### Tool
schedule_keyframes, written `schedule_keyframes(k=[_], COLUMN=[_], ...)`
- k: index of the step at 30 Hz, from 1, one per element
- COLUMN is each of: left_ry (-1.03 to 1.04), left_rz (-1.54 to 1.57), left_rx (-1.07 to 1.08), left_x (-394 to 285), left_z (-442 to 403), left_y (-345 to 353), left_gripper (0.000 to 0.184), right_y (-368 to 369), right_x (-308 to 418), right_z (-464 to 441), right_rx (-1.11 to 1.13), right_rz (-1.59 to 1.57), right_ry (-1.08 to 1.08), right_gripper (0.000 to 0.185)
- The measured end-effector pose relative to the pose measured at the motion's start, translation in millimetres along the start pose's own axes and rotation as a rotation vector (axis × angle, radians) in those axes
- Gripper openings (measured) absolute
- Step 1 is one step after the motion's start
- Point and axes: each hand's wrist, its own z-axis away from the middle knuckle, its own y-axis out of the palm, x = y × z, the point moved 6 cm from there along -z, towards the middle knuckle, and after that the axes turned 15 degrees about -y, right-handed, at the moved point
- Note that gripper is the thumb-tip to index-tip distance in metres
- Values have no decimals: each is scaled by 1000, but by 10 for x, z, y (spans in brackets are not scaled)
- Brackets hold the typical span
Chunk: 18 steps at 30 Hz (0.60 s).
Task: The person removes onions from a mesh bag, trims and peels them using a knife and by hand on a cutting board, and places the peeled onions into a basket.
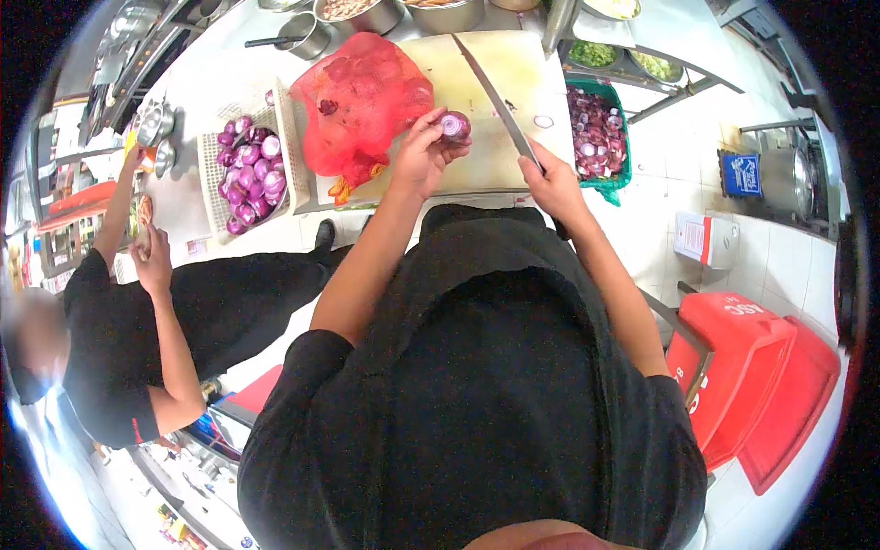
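Note:
My left hand (423, 158) is closed around a red onion (455, 126), whose cut face with pale rings points up. In my right hand (554, 188) is the handle of a long kitchen knife (493, 96), its blade slanting up and left over the cutting board (541, 73). A thin onion slice (544, 121) lies on the board to the right of the blade. Left of my hands a red mesh bag (362, 101) with onions inside rests partly on the board. Peeled red onions (249, 174) fill a white plastic basket (291, 160) farther left.
A green basket (627, 151) of onion scraps stands beyond the board's right edge. Metal pots (304, 35) line the back. A co-worker (119, 339) in black works at the left. A red bin (733, 376) and a white box (706, 238) are at the right.

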Motion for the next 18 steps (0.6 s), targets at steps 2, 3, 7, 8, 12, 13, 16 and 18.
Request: schedule_keyframes(k=[2,3,7,8,12,13,16,18], left_ry=[-12,-15,-30,-33,-37,-53,-98,-119], left_rz=[10,34,139,169,79,52,-24,-33], left_rx=[48,66,164,195,148,134,66,64], left_x=[-26,-24,-35,-41,46,77,189,231], left_z=[41,50,52,38,-39,-81,-187,-250], left_y=[22,21,28,33,-11,-13,-32,-93], left_gripper=[47,47,51,52,56,56,47,43], right_y=[36,50,65,71,162,154,194,178], right_x=[-159,-137,-42,-30,-6,83,170,240], right_z=[26,42,85,94,91,98,45,68], right_rx=[-37,-27,50,55,54,89,91,75], right_rz=[-249,-344,-401,-394,-299,-289,-175,-250], right_ry=[78,173,353,354,374,425,293,301], right_gripper=[44,43,49,51,51,51,51,50])
